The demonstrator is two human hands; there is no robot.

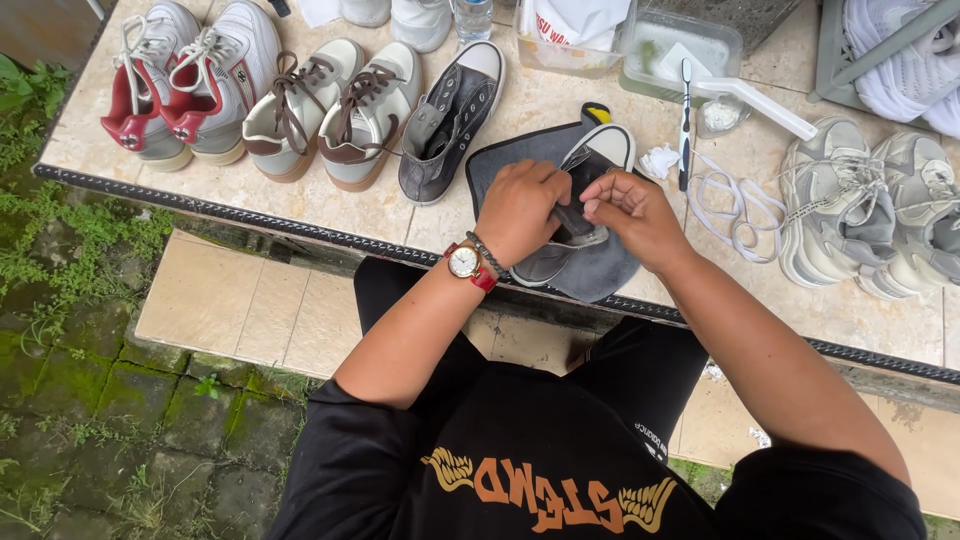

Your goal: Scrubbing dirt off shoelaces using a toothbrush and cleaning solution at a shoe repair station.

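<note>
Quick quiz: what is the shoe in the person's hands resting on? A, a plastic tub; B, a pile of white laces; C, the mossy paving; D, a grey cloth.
D: the grey shoe held by the left hand and right hand lies on a grey cloth spread on the tiled table.

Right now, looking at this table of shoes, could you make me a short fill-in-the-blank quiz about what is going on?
1. Both hands work on a dark grey sneaker that lies on a grey ____.
2. The left hand has a wristwatch with a ____ strap.
3. Beside the right hand, loose white ____ lie on the table.
4. The toothbrush lies to the ____ of the sneaker.

Missing words: cloth; red; shoelaces; right
</note>
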